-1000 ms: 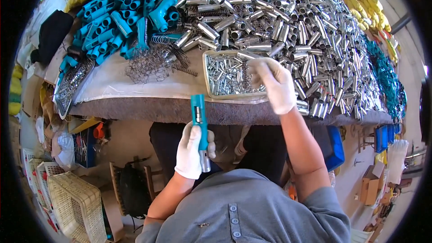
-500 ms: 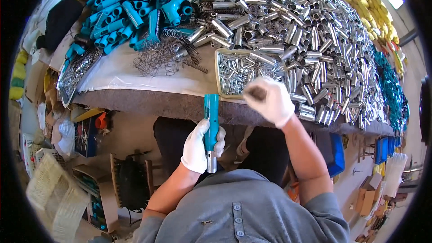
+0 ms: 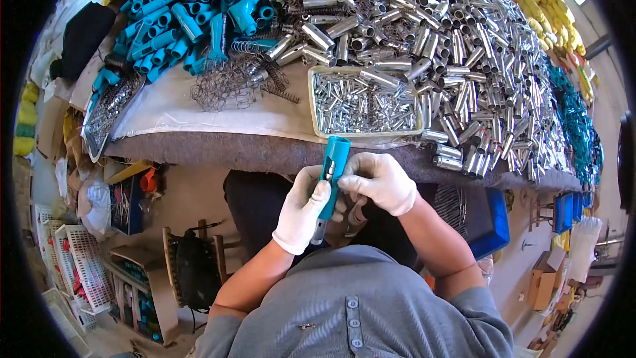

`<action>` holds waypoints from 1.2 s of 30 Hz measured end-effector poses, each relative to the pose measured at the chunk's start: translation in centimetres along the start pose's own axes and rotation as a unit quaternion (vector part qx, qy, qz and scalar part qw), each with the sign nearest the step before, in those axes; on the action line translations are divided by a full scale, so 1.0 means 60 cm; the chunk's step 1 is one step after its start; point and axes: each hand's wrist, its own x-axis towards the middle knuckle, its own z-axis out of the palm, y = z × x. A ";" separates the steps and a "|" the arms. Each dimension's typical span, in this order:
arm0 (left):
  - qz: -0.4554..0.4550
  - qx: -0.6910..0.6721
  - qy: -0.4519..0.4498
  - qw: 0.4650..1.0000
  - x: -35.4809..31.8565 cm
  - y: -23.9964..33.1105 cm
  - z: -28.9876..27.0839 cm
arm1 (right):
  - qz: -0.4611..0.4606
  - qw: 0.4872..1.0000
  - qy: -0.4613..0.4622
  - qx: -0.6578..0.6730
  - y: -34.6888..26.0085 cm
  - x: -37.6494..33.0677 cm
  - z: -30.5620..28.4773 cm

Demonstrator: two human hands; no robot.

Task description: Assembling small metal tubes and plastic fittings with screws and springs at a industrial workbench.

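My left hand (image 3: 299, 215), in a white glove, is wrapped round a teal plastic tube (image 3: 337, 151) with a slot in its side. The tube leans a little to the right, and a silver metal end (image 3: 319, 233) sticks out below. My right hand (image 3: 386, 187), gloved as well, has thumb and fingertips pinched together against the tube's right side. What they hold, if anything, is too small to make out. Just beyond both hands, a pale shallow tray (image 3: 314, 109) of small metal pins (image 3: 366, 103) stands at the table edge.
Shiny metal tubes (image 3: 457, 66) are heaped across the table's right. Teal plastic parts (image 3: 162, 33) pile up at the back left, beside loose wire springs (image 3: 225, 83). A long metal tray (image 3: 99, 129) juts over the left edge. Below right stands a blue bin (image 3: 493, 225).
My right hand has come down from the pin tray to the teal tube, fingers pinched. My left hand has moved slightly right, and the tube is now tilted, showing its slot.
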 end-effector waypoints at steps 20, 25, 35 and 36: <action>-0.082 -0.116 0.047 0.989 -0.004 0.001 0.004 | -0.279 0.793 0.218 -0.496 -0.046 0.076 -0.091; -0.043 -0.122 0.083 0.988 0.002 0.005 -0.008 | -0.236 0.781 0.182 -0.548 -0.056 0.098 -0.090; -0.152 -0.510 -0.161 0.831 0.026 -0.007 -0.033 | -0.234 0.917 0.235 -0.221 -0.038 0.066 -0.064; -0.154 -0.509 -0.163 0.831 0.034 -0.012 -0.034 | -0.235 0.929 0.224 -0.179 -0.036 0.070 -0.066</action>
